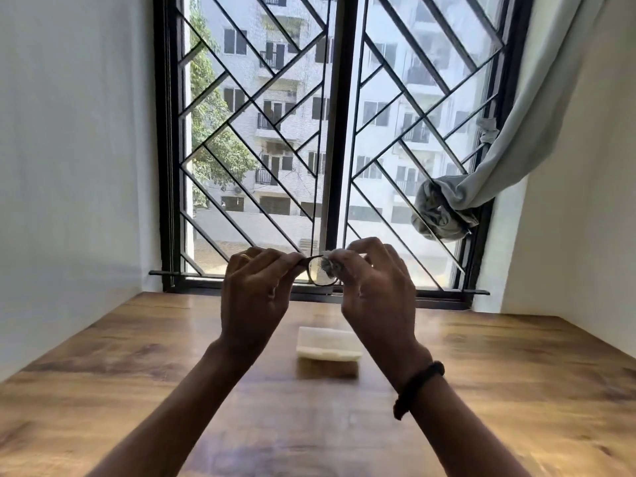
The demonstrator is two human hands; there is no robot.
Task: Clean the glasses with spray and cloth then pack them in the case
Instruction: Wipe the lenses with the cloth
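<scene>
Both hands are raised above the far edge of the bench [137, 390], in front of the window [340, 132]. The left hand [256, 297] pinches one side of the dark-framed glasses [318, 271], while the right hand [375, 290] presses a small grey cloth [331, 266] against a lens with its fingertips. A pale case [328, 342] lies shut on the bench, near its middle, below the hands.

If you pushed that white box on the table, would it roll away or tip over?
Probably neither. The box looks low, flat and square-cornered, so it would likely slide on the table. That wood shines, so it may glide easily. It looks light, though I can't tell for sure.
</scene>
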